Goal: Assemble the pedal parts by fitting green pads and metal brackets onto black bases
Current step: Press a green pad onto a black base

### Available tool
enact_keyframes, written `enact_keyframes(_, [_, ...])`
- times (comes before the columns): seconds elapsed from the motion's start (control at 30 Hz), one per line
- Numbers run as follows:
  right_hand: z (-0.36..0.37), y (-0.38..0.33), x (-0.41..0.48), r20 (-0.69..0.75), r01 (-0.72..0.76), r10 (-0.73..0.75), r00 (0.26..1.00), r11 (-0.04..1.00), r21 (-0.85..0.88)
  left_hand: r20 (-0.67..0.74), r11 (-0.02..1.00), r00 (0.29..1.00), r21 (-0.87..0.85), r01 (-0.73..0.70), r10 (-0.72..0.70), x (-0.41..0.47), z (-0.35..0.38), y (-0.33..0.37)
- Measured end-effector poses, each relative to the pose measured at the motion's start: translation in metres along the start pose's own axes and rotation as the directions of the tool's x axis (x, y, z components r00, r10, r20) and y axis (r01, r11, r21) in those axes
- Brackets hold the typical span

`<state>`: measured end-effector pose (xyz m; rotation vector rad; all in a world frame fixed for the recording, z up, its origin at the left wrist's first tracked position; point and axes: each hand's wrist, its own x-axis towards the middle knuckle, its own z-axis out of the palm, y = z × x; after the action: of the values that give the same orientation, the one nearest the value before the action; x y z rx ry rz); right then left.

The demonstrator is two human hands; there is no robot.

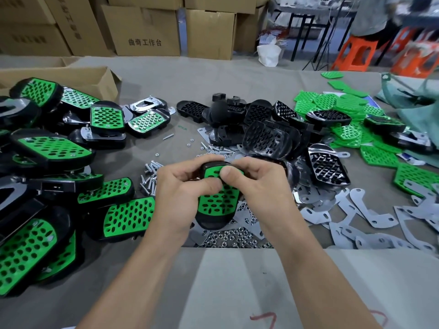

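Observation:
A black pedal base with a green perforated pad (pixel 217 200) on it is held above the table at the centre. My left hand (pixel 180 186) grips its left side, fingers curled round the top end. My right hand (pixel 259 184) grips the right side, with its thumb pressing on the pad's upper part. Bare black bases (pixel 266 136) lie in a heap behind the hands. Loose green pads (pixel 332 105) are piled at the back right. Flat metal brackets (pixel 370 217) are spread on the right.
Finished green-and-black pedals (pixel 54 148) fill the left side of the table. Screws (pixel 149 179) and nuts (pixel 228 238) lie scattered around the hands. An open cardboard box (pixel 71 79) stands at the back left; stacked cartons (pixel 147 32) and orange stools (pixel 356 53) stand beyond the table.

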<state>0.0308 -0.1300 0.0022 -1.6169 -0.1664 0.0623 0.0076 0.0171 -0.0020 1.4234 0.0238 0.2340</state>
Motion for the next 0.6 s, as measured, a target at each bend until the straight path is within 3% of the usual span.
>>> enact_keyframes(0.13, [0.002,-0.002,-0.002,-0.007,0.014,-0.013,1.000,0.995,0.101,0.025,0.996,0.998,-0.075,0.055,-0.053,0.000,-0.003,-0.002])
enact_keyframes(0.37, [0.003,0.007,-0.003,0.031,-0.015,0.017,0.999,0.997,-0.078,0.040,0.987,0.987,0.044,0.157,-0.158,0.005,-0.007,-0.001])
enact_keyframes(0.5, [0.009,0.005,-0.001,0.012,-0.079,0.078,0.997,0.984,0.157,-0.134,0.983,0.975,-0.063,0.173,-0.180,0.009,-0.009,0.004])
enact_keyframes(0.53, [0.010,0.008,0.001,-0.059,-0.058,0.065,0.996,0.992,0.114,-0.199,0.979,0.962,-0.114,0.169,-0.189,0.009,-0.010,0.006])
enact_keyframes(0.6, [0.011,0.017,0.004,-0.196,-0.031,-0.003,0.981,0.985,-0.172,-0.309,0.962,0.927,-0.236,0.141,-0.212,0.012,-0.014,0.009])
